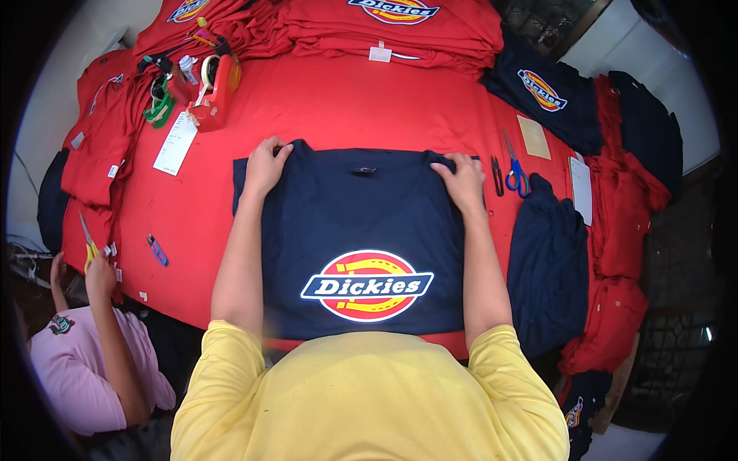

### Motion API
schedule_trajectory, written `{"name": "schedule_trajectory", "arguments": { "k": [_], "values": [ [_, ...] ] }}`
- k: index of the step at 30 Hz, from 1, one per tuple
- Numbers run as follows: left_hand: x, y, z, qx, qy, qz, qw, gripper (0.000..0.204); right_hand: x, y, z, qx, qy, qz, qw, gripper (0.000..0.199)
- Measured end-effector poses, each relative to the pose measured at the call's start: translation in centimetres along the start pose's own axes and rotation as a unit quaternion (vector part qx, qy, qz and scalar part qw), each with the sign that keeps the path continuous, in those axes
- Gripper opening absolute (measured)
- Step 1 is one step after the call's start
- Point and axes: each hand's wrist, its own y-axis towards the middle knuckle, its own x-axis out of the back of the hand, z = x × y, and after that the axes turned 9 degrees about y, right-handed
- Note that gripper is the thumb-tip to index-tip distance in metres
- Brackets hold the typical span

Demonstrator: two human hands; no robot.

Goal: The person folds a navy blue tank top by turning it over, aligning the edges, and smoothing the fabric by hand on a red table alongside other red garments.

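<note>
- Forearms (pixel 242 269) reach up from 6 o'clock, one along each side of the navy shirt (pixel 361 219), both angled slightly inward.
- At the shirt's 10 o'clock corner, the left hand (pixel 265 169) grasps the cloth between thumb and bent fingers.
- Opposite it, at 2 o'clock, the right hand (pixel 464 183) grasps the other corner, fingers curled at the edge and thumb laid inward on the cloth.
- The shirt lies flat on the red-covered bench (pixel 346 100), directly before the person, neckline toward 12 o'clock with a small dark label (pixel 364 170) inside.
- Its face is mostly smooth, with soft creases; toward 6 o'clock sits a red and yellow oval print (pixel 367 285) crossed by a dark, white-lettered banner.
- Blue-handled scissors (pixel 516 183) rest beyond the right hand, at 2 o'clock; a tape dispenser (pixel 219 92) stands between 10 and 11.
</note>
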Motion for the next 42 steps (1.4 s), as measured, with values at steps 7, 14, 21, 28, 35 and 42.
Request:
{"name": "schedule_trajectory", "arguments": {
  "k": [7,14,21,28,35,42],
  "values": [
    [2.6,2.3,-3.6,0.127,-0.271,0.195,0.934,0.028,2.3,2.1,-3.2,-0.166,0.359,0.127,0.91,0.028],
    [5.4,-3.0,-12.3,0.031,-0.216,0.206,0.954,0.025,4.6,-2.8,9.8,-0.028,0.292,0.057,0.954,0.023],
    [3.5,-12.7,-17.1,-0.038,-0.278,0.087,0.956,0.027,2.5,-11.4,14.5,0.08,0.349,0.048,0.932,0.034],
    [3.8,-17.6,-18.2,0.068,-0.426,0.254,0.866,0.057,1.7,-16.7,14.6,0.058,0.418,0.092,0.902,0.049],
    [4.1,-17.7,-18.4,0.077,-0.693,0.305,0.648,0.085,2.0,-16.5,14.6,-0.03,0.687,0.242,0.685,0.103],
    [3.1,-15.4,-16.3,0.048,-0.452,0.301,0.838,0.067,1.9,-13.9,12.3,-0.084,0.687,0.246,0.679,0.079]
  ]
}}
